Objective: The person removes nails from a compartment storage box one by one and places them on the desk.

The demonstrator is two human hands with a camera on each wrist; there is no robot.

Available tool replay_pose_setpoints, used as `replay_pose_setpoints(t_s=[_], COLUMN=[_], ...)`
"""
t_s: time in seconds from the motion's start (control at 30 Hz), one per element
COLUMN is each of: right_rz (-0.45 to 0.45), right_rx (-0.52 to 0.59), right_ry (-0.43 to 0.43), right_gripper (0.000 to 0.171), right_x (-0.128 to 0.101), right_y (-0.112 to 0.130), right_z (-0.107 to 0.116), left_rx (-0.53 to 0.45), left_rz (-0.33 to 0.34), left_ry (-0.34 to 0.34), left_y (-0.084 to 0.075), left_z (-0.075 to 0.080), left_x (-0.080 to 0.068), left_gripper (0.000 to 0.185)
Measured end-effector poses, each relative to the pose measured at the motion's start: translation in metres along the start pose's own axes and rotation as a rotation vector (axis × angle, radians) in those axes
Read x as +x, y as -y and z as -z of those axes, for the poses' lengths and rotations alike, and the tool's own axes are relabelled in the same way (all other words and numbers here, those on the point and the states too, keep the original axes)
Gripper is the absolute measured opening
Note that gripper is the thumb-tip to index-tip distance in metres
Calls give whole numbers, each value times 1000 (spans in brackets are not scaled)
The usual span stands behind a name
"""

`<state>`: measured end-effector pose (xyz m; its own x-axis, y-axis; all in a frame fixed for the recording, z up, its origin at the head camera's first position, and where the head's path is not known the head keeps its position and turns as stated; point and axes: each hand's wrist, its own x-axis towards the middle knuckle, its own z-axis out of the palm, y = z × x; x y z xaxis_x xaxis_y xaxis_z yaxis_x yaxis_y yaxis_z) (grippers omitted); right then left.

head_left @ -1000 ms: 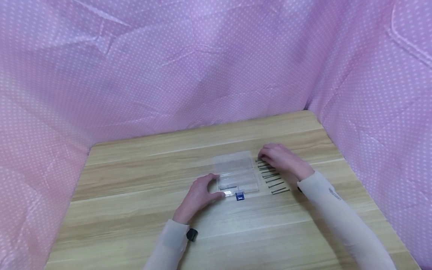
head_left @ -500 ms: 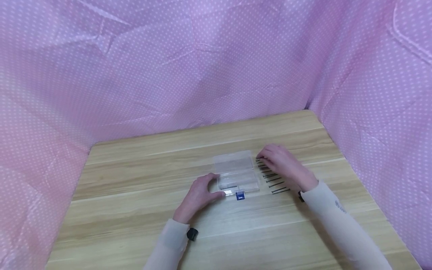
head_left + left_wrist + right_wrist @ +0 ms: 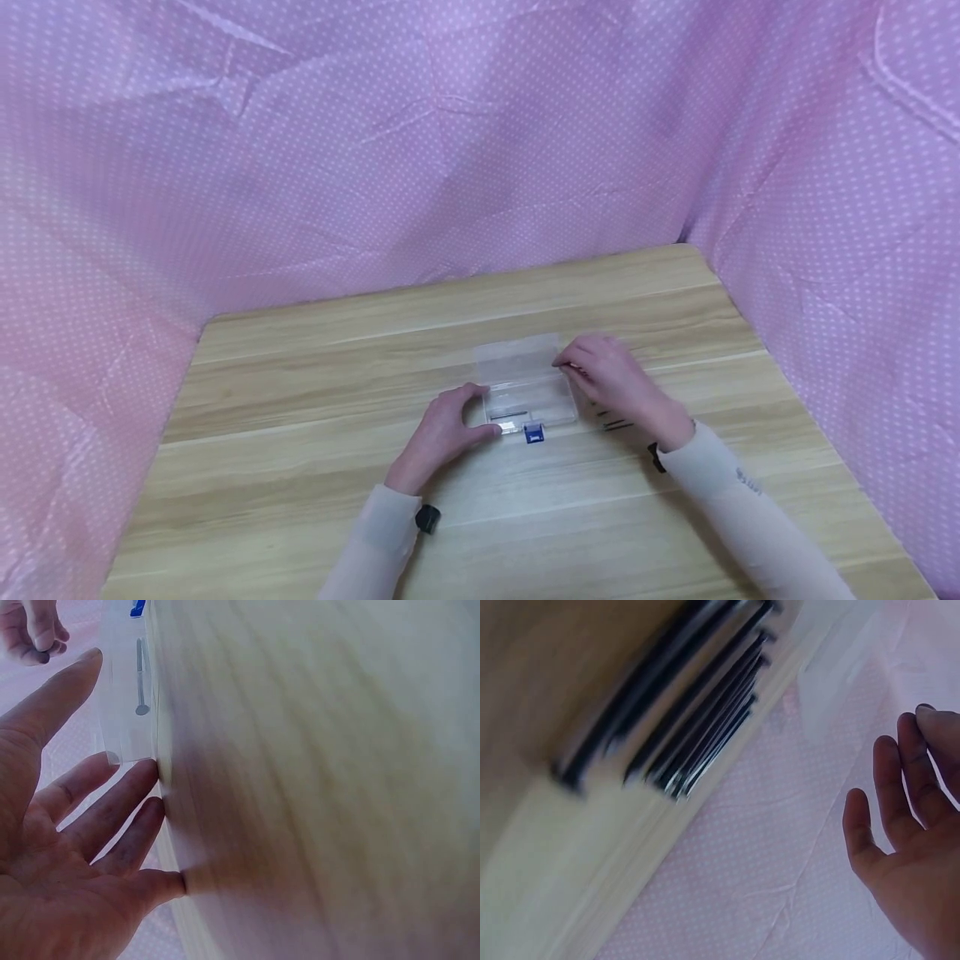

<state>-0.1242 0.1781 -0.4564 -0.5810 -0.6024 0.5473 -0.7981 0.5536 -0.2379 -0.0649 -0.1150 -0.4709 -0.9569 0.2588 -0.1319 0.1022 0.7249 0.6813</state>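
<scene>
A clear plastic box (image 3: 540,402) lies on the table, its lid (image 3: 516,358) folded back, with a blue tab (image 3: 533,433) on the front edge. One nail (image 3: 509,415) lies inside near the front; its round head shows in the left wrist view. My left hand (image 3: 447,429) is spread at the box's left end, thumb at the front corner and fingertips touching the end. My right hand (image 3: 611,375) is over the box's right side and pinches a thin dark nail (image 3: 562,367), mostly hidden by the fingers. Beneath that hand lies a row of nails (image 3: 697,705).
The wooden table (image 3: 300,433) reaches to pink dotted cloth (image 3: 360,167) at the back and sides. Right of the box, the row of several loose nails is partly covered by my right hand in the head view.
My right hand has moved from the far end of the nail row leftward and nearer, to the box's right edge, with a nail in its fingertips. My left hand has stayed still.
</scene>
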Motion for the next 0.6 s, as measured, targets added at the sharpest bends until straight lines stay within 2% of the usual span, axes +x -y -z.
replay_pose_setpoints(t_s=[0.4,0.6], right_rz=[-13,-40], right_rx=[16,-1], right_ry=[90,192], right_gripper=[12,10], right_x=[5,8], right_y=[34,45], right_z=[-9,-14], left_rx=[12,24], left_rz=[-22,-17], left_ry=[-9,3], left_y=[1,0], left_z=[0,1], left_x=[3,4], left_gripper=[64,63])
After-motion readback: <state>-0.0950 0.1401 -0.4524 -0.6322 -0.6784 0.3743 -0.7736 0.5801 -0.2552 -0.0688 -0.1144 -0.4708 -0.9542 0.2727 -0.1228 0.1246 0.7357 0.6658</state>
